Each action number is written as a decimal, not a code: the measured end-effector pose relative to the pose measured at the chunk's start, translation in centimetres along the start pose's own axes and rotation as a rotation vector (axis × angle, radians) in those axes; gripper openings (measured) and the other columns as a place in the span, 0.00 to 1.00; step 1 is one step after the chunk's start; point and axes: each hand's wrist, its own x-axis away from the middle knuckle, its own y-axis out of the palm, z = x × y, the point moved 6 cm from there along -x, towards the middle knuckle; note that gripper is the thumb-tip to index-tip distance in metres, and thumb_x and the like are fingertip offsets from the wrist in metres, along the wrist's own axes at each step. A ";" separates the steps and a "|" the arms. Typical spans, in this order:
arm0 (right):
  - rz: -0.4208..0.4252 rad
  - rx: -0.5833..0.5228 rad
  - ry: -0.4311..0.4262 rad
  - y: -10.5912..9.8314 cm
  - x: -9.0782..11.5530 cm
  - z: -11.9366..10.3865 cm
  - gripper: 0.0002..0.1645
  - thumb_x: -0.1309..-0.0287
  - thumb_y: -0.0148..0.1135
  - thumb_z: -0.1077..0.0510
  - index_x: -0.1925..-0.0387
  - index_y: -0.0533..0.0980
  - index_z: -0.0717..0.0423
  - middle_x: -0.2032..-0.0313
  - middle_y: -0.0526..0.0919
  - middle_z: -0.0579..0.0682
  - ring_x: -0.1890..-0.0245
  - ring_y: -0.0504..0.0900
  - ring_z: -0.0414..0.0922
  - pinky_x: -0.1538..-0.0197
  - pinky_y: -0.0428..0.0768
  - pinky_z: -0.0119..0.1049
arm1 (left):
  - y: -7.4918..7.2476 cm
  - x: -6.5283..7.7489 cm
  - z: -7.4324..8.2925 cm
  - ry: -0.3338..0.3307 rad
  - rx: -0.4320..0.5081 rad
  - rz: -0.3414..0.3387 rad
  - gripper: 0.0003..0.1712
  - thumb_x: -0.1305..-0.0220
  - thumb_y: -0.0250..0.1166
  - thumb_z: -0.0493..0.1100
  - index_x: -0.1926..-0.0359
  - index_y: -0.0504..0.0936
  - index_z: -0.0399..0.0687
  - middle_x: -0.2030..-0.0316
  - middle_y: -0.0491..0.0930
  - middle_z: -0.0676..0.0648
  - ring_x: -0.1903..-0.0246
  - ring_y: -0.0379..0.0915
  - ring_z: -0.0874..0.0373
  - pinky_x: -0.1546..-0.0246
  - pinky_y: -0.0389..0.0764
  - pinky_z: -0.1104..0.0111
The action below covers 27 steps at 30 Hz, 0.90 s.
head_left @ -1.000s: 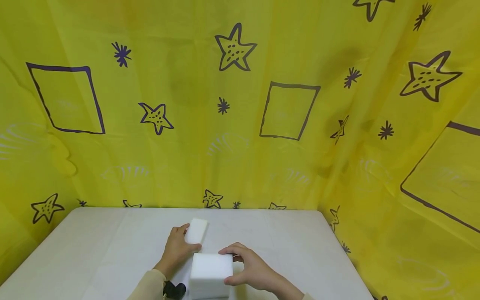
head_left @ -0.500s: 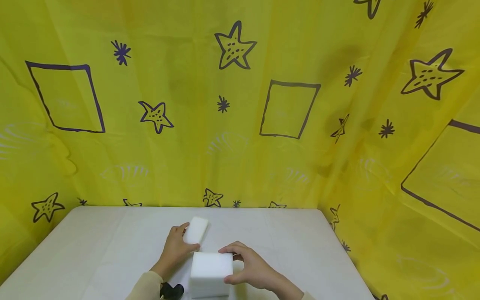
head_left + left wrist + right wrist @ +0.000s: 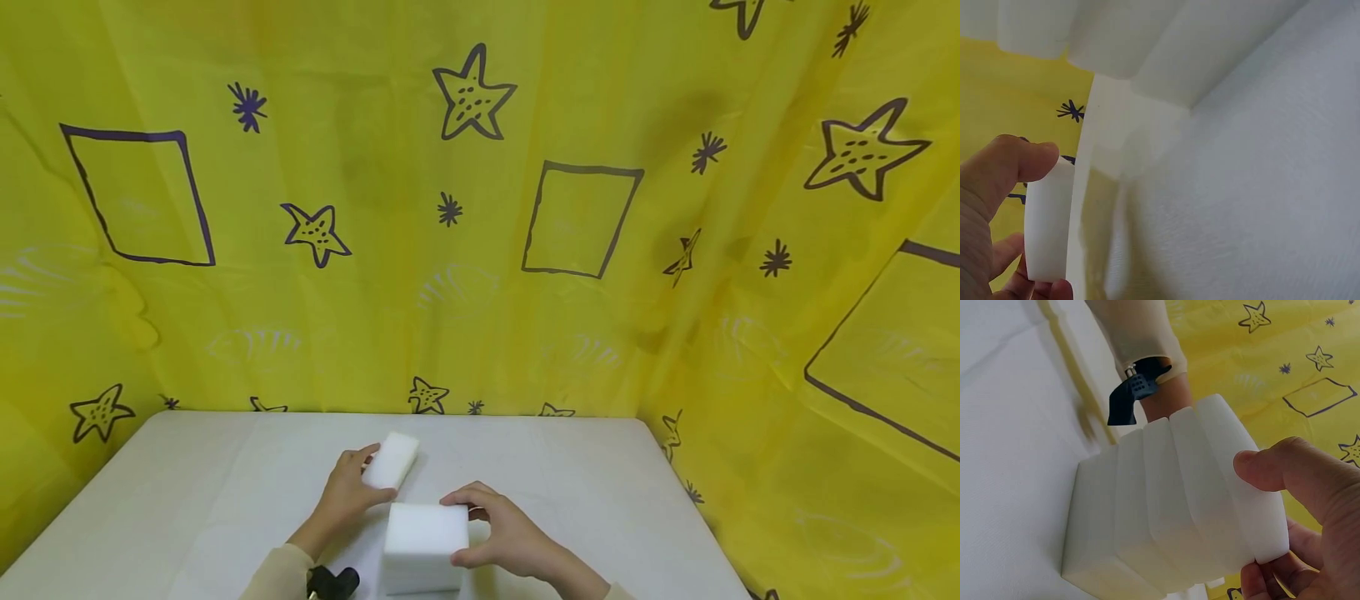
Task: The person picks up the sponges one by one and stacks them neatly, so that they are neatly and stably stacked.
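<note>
My left hand point(image 3: 347, 496) grips a white sponge block point(image 3: 392, 462) by its edges, just beyond and left of a stack of similar blocks point(image 3: 424, 550). In the left wrist view, thumb and fingers point(image 3: 1016, 156) pinch this block point(image 3: 1049, 225) from opposite ends, tilted above the table. My right hand point(image 3: 506, 537) holds the stack's top block point(image 3: 1244, 487) at its right side, thumb on the near edge and fingers on the far one. Several blocks lie beneath it, slightly offset from each other, in the right wrist view.
A white-covered table point(image 3: 225, 475) carries the stack near its front. Yellow curtains point(image 3: 360, 317) with dark star drawings hang behind the table and along both sides. A black camera mount point(image 3: 333, 582) sits at my left wrist, beside the stack.
My left hand has drawn slightly left, away from the stack, and the sponge block in it has turned a little clockwise. My right hand keeps its hold on the stack's top block.
</note>
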 end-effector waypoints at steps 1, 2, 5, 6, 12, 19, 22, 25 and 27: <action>-0.001 0.000 -0.001 0.0 0.0 0.0 0.31 0.53 0.76 0.59 0.45 0.77 0.48 0.47 0.75 0.46 0.49 0.73 0.37 0.40 0.74 0.34 | -0.1 0.0 0.1 -0.003 0.000 -0.005 0.50 0.61 0.82 0.44 0.36 0.70 0.33 0.51 0.72 0.35 0.51 0.73 0.41 0.47 0.75 0.47; -0.002 -0.001 -0.003 0.0 0.0 0.0 0.31 0.53 0.76 0.59 0.45 0.77 0.48 0.47 0.75 0.46 0.48 0.73 0.37 0.40 0.74 0.34 | -0.1 0.1 0.2 -0.007 0.002 -0.010 0.50 0.61 0.82 0.44 0.36 0.71 0.33 0.51 0.72 0.35 0.50 0.73 0.40 0.47 0.75 0.47; -0.004 -0.004 -0.008 0.0 0.0 0.1 0.31 0.53 0.76 0.59 0.45 0.76 0.49 0.47 0.75 0.47 0.48 0.73 0.37 0.40 0.73 0.34 | -0.4 0.3 0.8 0.004 -0.003 -0.012 0.50 0.61 0.82 0.45 0.36 0.71 0.35 0.51 0.73 0.36 0.51 0.73 0.41 0.49 0.76 0.48; -0.005 -0.009 -0.007 0.0 0.1 0.1 0.31 0.53 0.76 0.60 0.45 0.76 0.49 0.47 0.75 0.47 0.48 0.73 0.37 0.40 0.73 0.34 | -0.5 0.3 0.9 0.006 -0.002 -0.013 0.49 0.61 0.82 0.45 0.36 0.72 0.35 0.51 0.73 0.37 0.51 0.73 0.42 0.49 0.76 0.49; -0.007 -0.034 0.000 0.0 0.1 0.2 0.31 0.53 0.76 0.60 0.45 0.76 0.49 0.46 0.75 0.47 0.49 0.74 0.38 0.40 0.73 0.33 | -1.4 0.8 1.8 0.034 0.013 -0.023 0.48 0.62 0.82 0.45 0.37 0.74 0.37 0.51 0.74 0.39 0.53 0.74 0.45 0.54 0.77 0.56; -0.002 -0.032 0.005 -0.1 0.1 0.3 0.32 0.53 0.76 0.60 0.45 0.76 0.50 0.46 0.75 0.47 0.49 0.75 0.40 0.39 0.73 0.34 | -2.5 1.3 3.1 0.093 0.028 -0.052 0.46 0.63 0.82 0.44 0.39 0.75 0.38 0.51 0.75 0.41 0.54 0.74 0.47 0.58 0.76 0.61; -0.002 -0.032 0.001 -0.1 0.1 0.3 0.32 0.53 0.76 0.61 0.45 0.76 0.50 0.46 0.75 0.48 0.48 0.75 0.42 0.39 0.73 0.34 | -3.0 1.5 3.5 0.111 0.036 -0.072 0.46 0.62 0.82 0.44 0.38 0.75 0.39 0.51 0.75 0.42 0.55 0.73 0.49 0.60 0.75 0.63; -0.002 -0.032 -0.003 0.0 0.1 0.3 0.32 0.54 0.76 0.61 0.45 0.75 0.51 0.46 0.75 0.48 0.48 0.76 0.43 0.39 0.73 0.33 | -3.6 1.7 3.9 0.132 0.041 -0.091 0.46 0.61 0.82 0.45 0.38 0.75 0.39 0.51 0.75 0.43 0.56 0.72 0.51 0.62 0.75 0.65; 0.000 -0.036 -0.002 0.0 0.1 0.3 0.32 0.54 0.76 0.61 0.45 0.75 0.52 0.46 0.75 0.48 0.49 0.76 0.41 0.39 0.73 0.33 | -4.0 1.8 4.2 0.147 0.046 -0.100 0.46 0.61 0.81 0.45 0.38 0.75 0.39 0.50 0.75 0.42 0.56 0.72 0.51 0.63 0.75 0.67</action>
